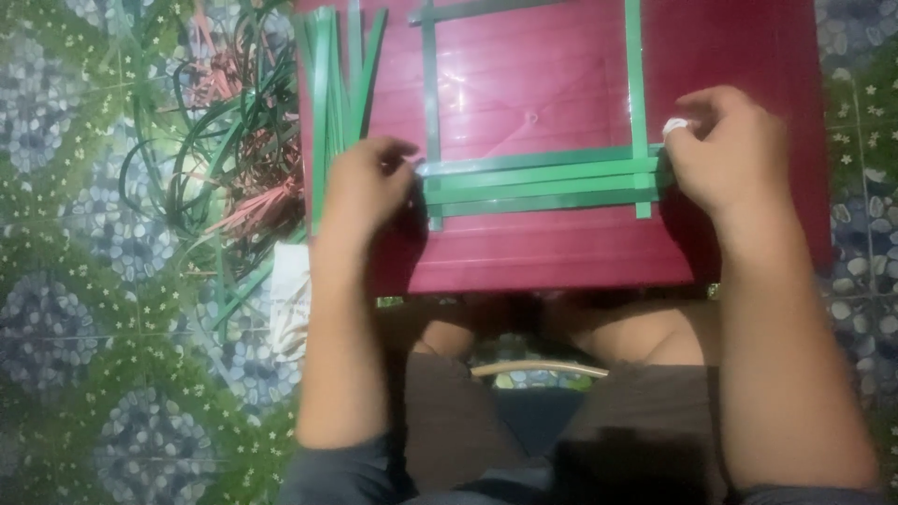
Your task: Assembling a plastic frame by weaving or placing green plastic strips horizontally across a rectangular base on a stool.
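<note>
Pinching the left ends of the green strips (538, 184), the left hand (367, 187) presses fingertips down where they meet the left upright strip (430, 103). The right hand (725, 150) is clenched over their right ends, by the right upright strip (635, 84), with something small and white (675, 125) held between thumb and forefinger; what it is I cannot tell.

The strips lie flat on a red board (561, 252) resting over the person's knees, three or four side by side, crossing both uprights. Another strip (477, 9) crosses the uprights at the far edge. A bundle of spare strips (337, 84) lies on the board's left side, and a loose tangle of green and pink strips (224, 140) sits on the patterned floor (84, 309) beyond.

The likely trouble is slippage. The strips look smooth and springy, so easing either hand could let them fan apart or slide out from the uprights. Uneven pressure from one side could skew the rows. The board sits on knees only, so a shift of a leg could tilt it and send everything sliding.
</note>
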